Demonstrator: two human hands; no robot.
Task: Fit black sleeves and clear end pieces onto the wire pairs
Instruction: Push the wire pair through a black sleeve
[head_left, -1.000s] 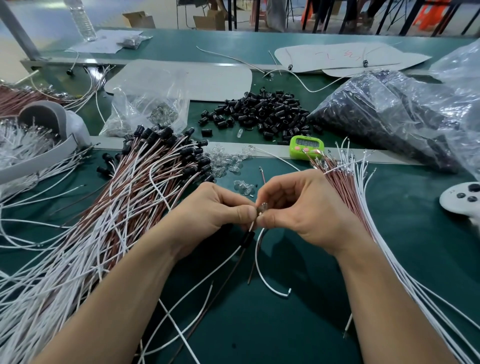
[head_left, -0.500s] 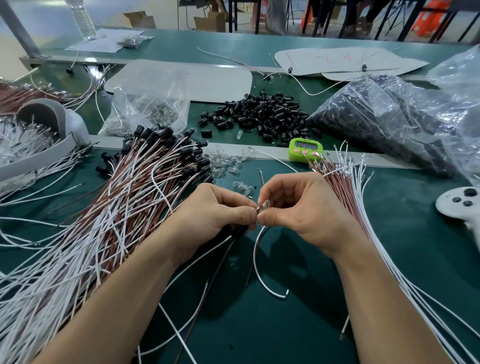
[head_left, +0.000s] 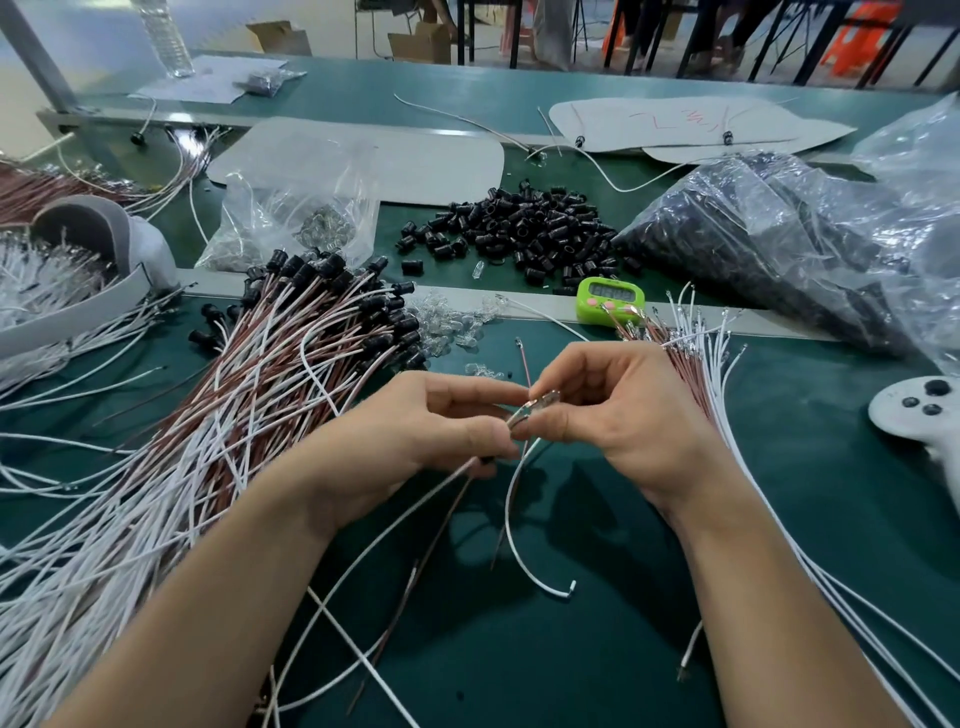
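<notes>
Meeting mid-scene over the green mat (head_left: 597, 649): left hand (head_left: 431, 421), fingers curled, pinches the wire pair (head_left: 448, 477); right hand (head_left: 613, 410) pinches the clear end piece (head_left: 545, 401) at the wire tips.

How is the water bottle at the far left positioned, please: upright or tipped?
Upright: the water bottle stands on its base on the table.

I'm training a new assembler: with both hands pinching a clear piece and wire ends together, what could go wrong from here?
The clear end piece, pinched between the left hand and right hand, could slip and get lost among the loose clear pieces. The held wire pair trails across other loose wires, so a tug might snag them.
</notes>
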